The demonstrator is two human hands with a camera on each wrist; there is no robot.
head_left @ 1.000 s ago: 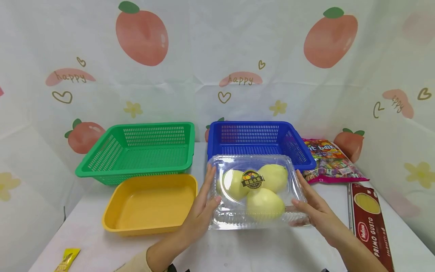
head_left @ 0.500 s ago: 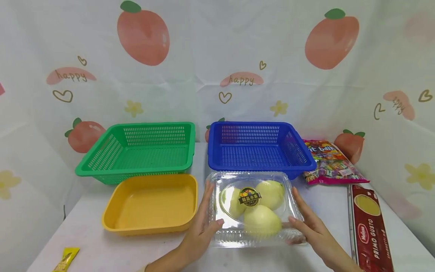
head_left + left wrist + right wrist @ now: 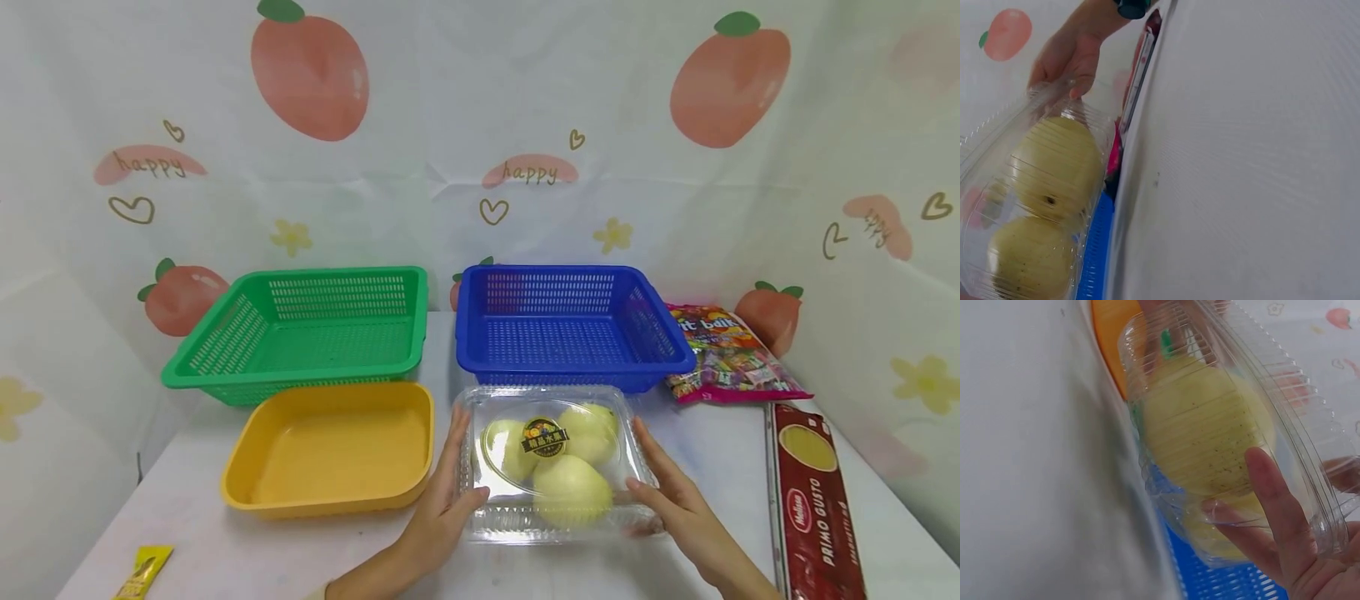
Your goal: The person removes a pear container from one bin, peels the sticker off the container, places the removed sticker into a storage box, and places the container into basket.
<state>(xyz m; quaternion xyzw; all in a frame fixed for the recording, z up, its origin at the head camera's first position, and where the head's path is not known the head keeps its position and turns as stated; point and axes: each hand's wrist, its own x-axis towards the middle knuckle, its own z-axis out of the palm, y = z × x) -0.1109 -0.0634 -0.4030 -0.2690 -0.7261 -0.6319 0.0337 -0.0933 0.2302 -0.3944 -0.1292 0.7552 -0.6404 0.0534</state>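
Fruit box (image 3: 557, 468), clamped between left hand (image 3: 441, 505) and right hand (image 3: 675, 497) (one per side), sits lower than a second ago, at the frame's lower centre, apparently being lowered before the blue basket (image 3: 573, 368).

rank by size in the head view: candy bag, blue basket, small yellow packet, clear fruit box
1. Blue basket and clear fruit box: too close to rank; the box is nearer the camera
2. Candy bag
3. Small yellow packet, cut off below
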